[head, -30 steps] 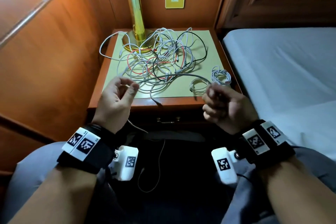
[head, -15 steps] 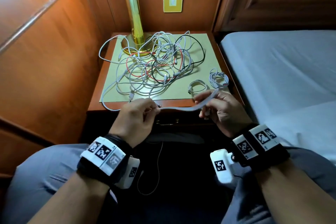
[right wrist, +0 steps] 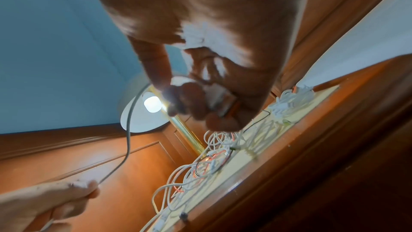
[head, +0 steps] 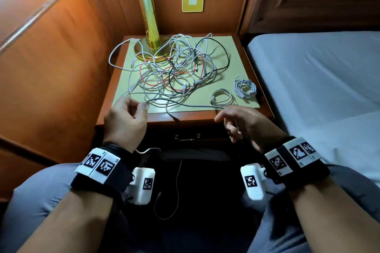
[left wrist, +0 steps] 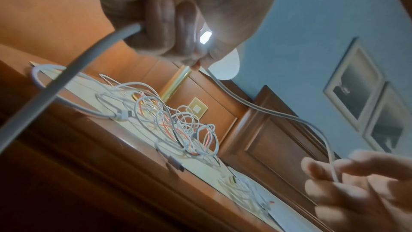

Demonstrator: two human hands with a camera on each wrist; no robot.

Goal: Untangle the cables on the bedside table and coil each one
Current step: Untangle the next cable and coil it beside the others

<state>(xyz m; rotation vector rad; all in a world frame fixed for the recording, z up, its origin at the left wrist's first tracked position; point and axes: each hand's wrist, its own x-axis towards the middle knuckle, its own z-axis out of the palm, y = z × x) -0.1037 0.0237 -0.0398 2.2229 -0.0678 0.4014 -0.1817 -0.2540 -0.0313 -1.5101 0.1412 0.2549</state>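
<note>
We see the bed (head: 320, 72) on the right and the bedside table (head: 205, 116) ahead of us, with the brass lamp (head: 150, 26) at its far left. A tangle of cables (head: 174, 70), white, red and black, sprawls over the table's middle and far part. Two coiled white cables lie apart from it at the near right: the outer coil (head: 245, 87) and the inner coil (head: 222, 98).

Our left hand (head: 125, 123) hovers at the table's near left edge, its thumb and fingertips pinching a grey cable (head: 185, 103). This cable runs rightward over the near edge of the mat to our right hand (head: 244, 123), which hovers at the near right edge, fingers curled loosely around it; in the left wrist view it passes between those fingers (left wrist: 347, 165). A slack end hangs below our left wrist toward the lap.

Half a second ago our hands were closer together with a short taut span between them; now they are drawn wider apart and the span is longer.
</note>
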